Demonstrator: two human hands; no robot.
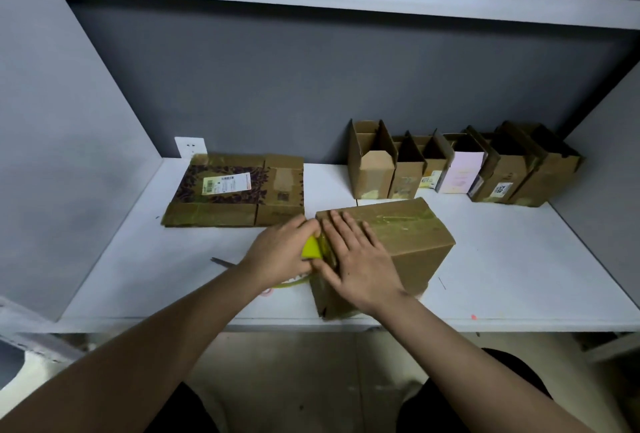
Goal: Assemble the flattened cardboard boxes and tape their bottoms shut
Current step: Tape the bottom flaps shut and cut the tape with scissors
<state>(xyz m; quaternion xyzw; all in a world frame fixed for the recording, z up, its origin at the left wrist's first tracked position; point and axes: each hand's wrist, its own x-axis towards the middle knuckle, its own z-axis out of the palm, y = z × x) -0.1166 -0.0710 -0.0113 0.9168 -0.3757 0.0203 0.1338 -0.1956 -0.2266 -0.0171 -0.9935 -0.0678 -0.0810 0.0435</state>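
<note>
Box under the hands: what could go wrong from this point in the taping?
1. The box sits near the table edge; pressing could push it off.
2. The left hand grips the yellow tape roll right beside the flat right hand; tape may wrinkle or stick to fingers.
3. The strip already looks uneven across the top, so the seam may seal poorly.

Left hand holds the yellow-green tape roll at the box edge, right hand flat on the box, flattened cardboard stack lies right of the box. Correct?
One error: the flattened brown cardboard stack lies left of the brown cardboard box, as the head view shows. Left hand does hold the yellow-green tape roll; right hand is flat on the box.
</note>
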